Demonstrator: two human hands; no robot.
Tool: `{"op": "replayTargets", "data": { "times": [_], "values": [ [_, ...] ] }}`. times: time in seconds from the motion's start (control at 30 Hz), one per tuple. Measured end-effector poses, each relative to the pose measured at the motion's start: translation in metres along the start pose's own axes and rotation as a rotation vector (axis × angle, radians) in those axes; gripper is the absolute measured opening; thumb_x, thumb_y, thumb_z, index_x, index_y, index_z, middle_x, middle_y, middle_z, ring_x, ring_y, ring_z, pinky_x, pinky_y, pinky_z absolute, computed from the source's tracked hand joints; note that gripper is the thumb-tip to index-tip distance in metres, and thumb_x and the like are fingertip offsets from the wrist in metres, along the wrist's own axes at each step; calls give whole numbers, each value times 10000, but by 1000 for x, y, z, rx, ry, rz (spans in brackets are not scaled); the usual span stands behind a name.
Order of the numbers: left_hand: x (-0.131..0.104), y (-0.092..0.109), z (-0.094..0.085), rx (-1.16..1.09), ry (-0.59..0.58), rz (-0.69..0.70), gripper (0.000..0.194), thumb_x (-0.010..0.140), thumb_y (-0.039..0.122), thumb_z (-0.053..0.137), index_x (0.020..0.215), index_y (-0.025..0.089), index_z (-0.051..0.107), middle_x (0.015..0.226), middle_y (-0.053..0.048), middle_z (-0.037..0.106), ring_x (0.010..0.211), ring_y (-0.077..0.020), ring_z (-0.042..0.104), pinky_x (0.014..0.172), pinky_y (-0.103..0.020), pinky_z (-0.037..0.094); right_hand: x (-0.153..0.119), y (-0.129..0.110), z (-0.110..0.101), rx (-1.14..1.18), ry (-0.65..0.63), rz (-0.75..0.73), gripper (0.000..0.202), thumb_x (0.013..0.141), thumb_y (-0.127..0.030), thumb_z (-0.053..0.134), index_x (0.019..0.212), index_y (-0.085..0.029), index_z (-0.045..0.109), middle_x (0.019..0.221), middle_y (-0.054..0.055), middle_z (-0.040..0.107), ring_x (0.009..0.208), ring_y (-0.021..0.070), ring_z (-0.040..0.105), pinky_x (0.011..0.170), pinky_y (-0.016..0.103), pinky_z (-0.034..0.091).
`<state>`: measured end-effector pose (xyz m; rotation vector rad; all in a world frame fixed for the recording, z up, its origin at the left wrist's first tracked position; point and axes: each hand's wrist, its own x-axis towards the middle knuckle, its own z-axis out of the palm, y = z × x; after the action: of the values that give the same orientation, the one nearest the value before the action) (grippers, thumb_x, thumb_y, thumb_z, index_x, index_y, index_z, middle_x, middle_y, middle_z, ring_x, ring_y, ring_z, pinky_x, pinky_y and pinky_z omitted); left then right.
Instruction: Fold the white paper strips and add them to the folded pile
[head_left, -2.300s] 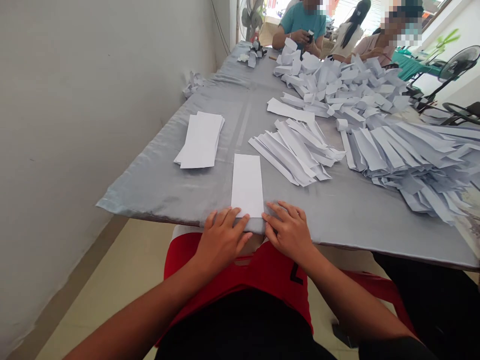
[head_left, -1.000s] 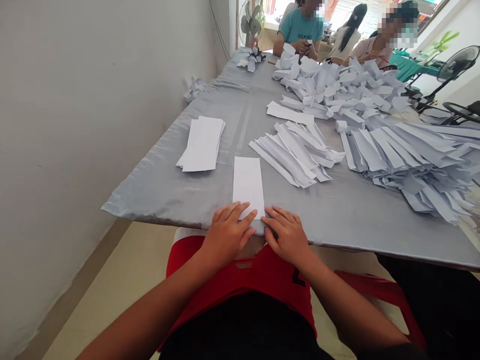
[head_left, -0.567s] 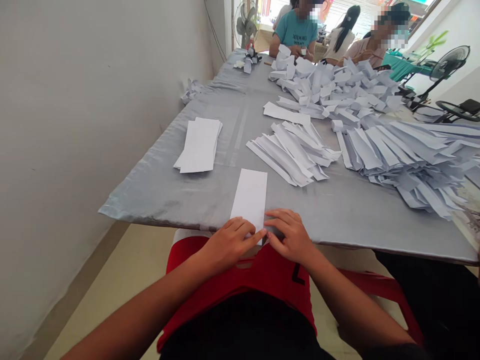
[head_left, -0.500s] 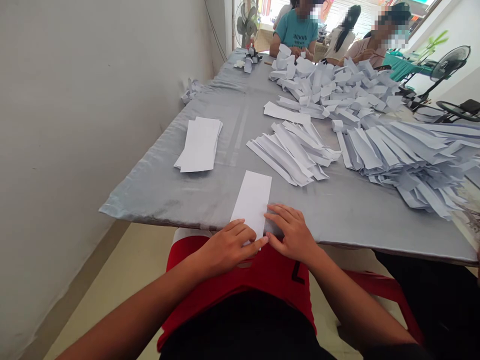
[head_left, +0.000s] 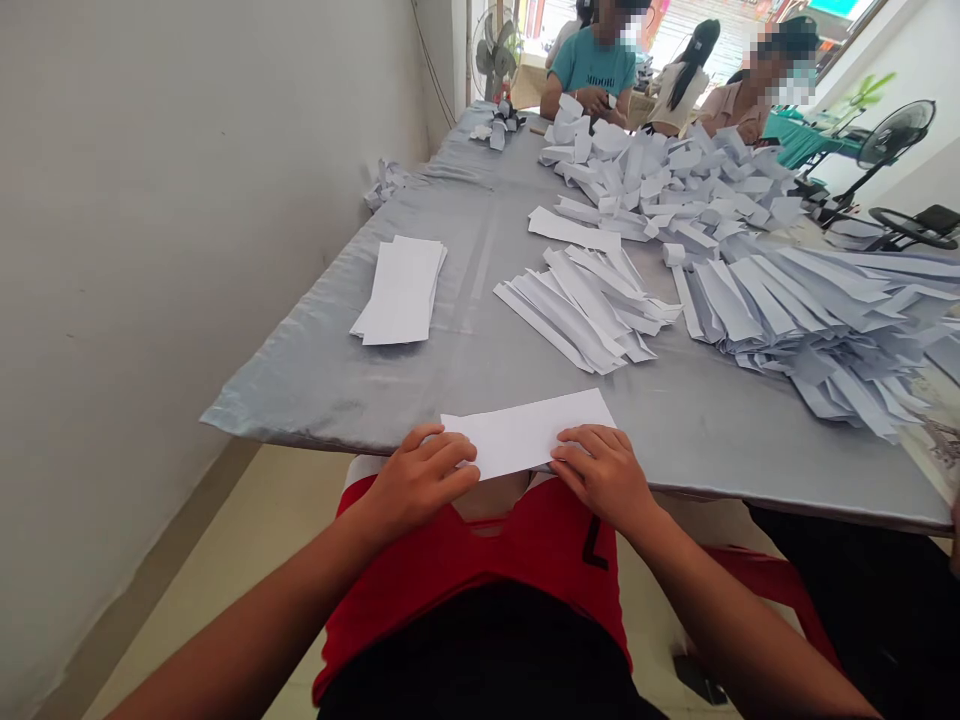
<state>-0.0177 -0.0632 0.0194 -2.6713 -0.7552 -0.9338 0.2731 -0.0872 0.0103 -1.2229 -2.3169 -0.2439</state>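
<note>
A white paper strip [head_left: 517, 432] lies crosswise at the table's front edge, its near side jutting slightly over it. My left hand [head_left: 429, 468] grips the strip's left end, fingers on top and the thumb at the near edge. At the right end my right hand [head_left: 600, 468] holds it in the same way, fingers curled over the paper. Beyond the strip, to the left, sits a stack of flat white paper strips [head_left: 401, 290]. Folded paper strips [head_left: 585, 310] lie fanned out just past my right hand.
The grey cloth-covered table [head_left: 322, 390] runs along a white wall [head_left: 187, 200]. A large pile of folded papers [head_left: 810, 310] spreads at the right, with a heap of curled paper pieces [head_left: 660, 170] behind it. Several people sit at the far end, one in a teal shirt [head_left: 592, 65].
The paper strip has turned from lengthwise to crosswise. My left hand has shifted left and my right hand slightly right, each now at one end of it.
</note>
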Motion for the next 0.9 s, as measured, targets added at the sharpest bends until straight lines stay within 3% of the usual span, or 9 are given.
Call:
{"op": "replayTargets", "data": {
  "times": [0.2, 0.5, 0.6, 0.77, 0.9],
  "values": [
    [0, 3, 8, -20, -25, -50, 229, 957, 77, 517, 818, 232, 612, 861, 42, 736, 1011, -147, 673, 981, -343, 377, -6, 9, -4, -18, 0, 34, 146, 991, -255, 606, 901, -247, 722, 984, -7, 784, 964, 173, 653, 869, 316, 398],
    [-2, 5, 17, -109, -26, -355, 221, 995, 187, 514, 825, 223, 652, 790, 26, 741, 762, -134, 663, 747, -309, 421, 0, 17, -3, -3, 3, 95, 203, 1010, -274, 572, 934, -248, 758, 771, 5, 758, 797, 168, 622, 753, 307, 379],
    [-1, 5, 13, -66, -9, -350, 233, 992, 165, 508, 823, 227, 656, 810, 21, 742, 787, -140, 669, 758, -314, 426, 4, 18, -4, -6, 8, 78, 230, 1012, -254, 562, 889, -247, 756, 806, 10, 759, 808, 163, 619, 752, 304, 378],
    [-3, 3, 11, 29, 22, -255, 257, 963, 78, 511, 910, 261, 684, 983, 38, 785, 1034, -175, 685, 870, -336, 420, 6, 19, -9, -22, -3, 47, 239, 1009, -215, 558, 854, -247, 736, 942, -2, 777, 885, 156, 627, 780, 300, 378],
    [-5, 0, 17, -15, -20, -328, 255, 975, 100, 491, 873, 248, 671, 869, 41, 779, 938, -172, 688, 831, -336, 416, 6, 21, -8, 33, -125, 110, 256, 1024, -271, 538, 857, -245, 730, 866, 3, 771, 847, 162, 622, 769, 308, 364]
  ]
}}
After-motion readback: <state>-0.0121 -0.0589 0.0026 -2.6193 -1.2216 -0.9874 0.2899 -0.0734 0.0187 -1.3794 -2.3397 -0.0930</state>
